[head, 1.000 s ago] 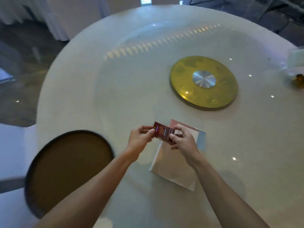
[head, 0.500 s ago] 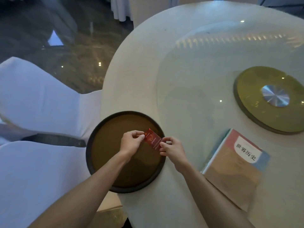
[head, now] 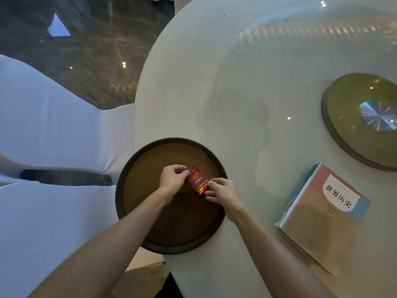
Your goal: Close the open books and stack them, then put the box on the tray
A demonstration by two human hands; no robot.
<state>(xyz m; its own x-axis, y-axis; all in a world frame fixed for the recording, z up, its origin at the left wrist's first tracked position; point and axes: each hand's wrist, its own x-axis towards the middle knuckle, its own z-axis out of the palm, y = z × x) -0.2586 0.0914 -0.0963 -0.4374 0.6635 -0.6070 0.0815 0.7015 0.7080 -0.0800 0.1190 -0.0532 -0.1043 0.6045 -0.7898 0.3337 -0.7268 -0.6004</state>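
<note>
Holding a small red box [head: 198, 179] flat over the middle of the round brown tray [head: 137, 190], both hands on it. Left hand [head: 171, 179] gripping the box's far-left end, fingers clamped on that edge; right hand [head: 222, 193] pinching the near-right corner, fingers pressed together on it. Can't tell if the box is touching the tray's surface or just hovering above it. Sitting right of the tray on the white round bench [head: 193, 82]: closed books stacked up [head: 318, 220], the top one showing a pink and tan cover. Lying farther off past the books from the tray: a gold turntable disc [head: 348, 108].
</note>
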